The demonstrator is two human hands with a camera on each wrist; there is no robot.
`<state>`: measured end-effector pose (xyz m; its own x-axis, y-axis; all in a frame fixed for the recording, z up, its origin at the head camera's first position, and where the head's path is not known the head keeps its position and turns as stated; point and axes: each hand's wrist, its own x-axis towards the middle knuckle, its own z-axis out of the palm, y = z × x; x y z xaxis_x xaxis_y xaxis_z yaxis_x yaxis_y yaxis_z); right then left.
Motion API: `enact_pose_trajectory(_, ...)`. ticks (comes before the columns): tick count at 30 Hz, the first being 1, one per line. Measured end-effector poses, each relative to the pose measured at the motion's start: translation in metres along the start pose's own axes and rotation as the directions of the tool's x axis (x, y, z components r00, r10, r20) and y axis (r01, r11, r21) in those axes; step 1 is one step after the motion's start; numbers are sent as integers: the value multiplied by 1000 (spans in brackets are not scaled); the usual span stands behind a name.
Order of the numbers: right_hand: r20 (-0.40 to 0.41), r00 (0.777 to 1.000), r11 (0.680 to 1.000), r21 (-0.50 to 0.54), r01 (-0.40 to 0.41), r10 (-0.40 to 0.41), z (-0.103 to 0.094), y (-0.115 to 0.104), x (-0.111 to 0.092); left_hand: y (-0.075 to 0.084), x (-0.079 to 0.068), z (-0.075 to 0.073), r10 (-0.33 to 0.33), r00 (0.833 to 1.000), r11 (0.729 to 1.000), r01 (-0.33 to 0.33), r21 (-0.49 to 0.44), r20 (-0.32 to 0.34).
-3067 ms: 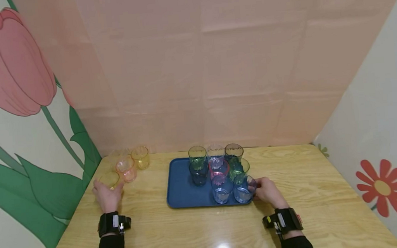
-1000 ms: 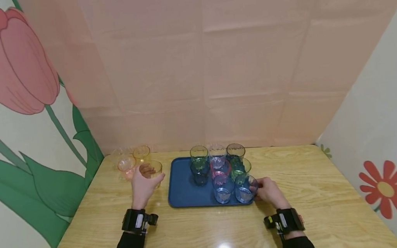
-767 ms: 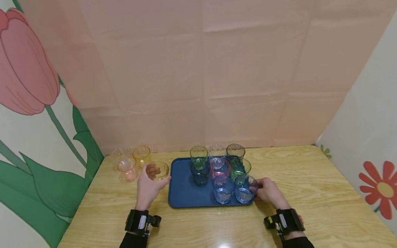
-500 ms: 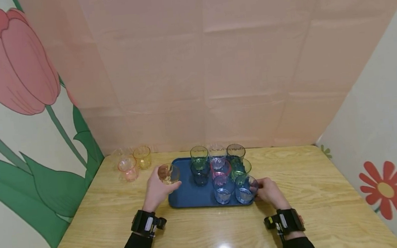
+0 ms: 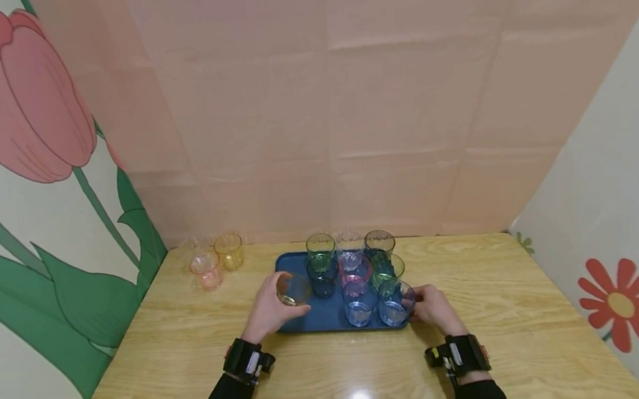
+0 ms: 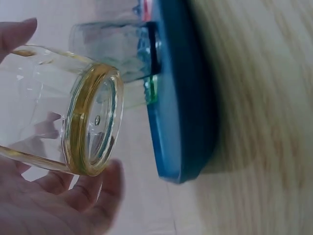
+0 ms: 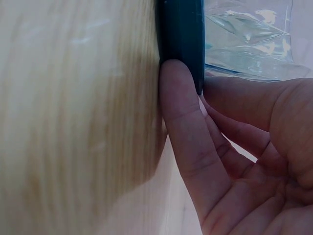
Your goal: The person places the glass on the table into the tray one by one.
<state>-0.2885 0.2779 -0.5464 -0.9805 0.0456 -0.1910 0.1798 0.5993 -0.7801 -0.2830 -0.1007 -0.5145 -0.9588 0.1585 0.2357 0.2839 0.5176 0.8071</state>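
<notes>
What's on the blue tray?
In the head view, eight upright glasses stand on the blue tray; the left hand and amber glass hide part of its left side.

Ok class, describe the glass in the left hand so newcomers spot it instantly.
Find the blue tray on the wooden table. At its left end, the left hand holds an amber glass. It alone is raised; the yellow glass stands on the table.

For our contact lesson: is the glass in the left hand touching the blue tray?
Apart: in the left wrist view, a gap separates the base of the held glass from the blue tray.
</notes>
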Motion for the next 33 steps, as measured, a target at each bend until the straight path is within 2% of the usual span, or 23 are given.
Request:
enact_pose_trajectory(9,0,1000,1000,1,24,-24,-1,0,-1,1,0,12,16,997,999,-20,44,79)
enact_pose_trajectory(16,1,999,999,4,42,-42,-1,1,-1,3,-2,17,-12,990,996,0,86,139)
enact_pose_trajectory(25,-4,999,999,-4,38,-38,-1,-1,-1,6,-2,26,-58,986,995,43,95,158)
enact_pose_trajectory(33,-1,1000,1000,4,24,-24,-1,0,0,6,-3,37,-71,982,994,54,97,175)
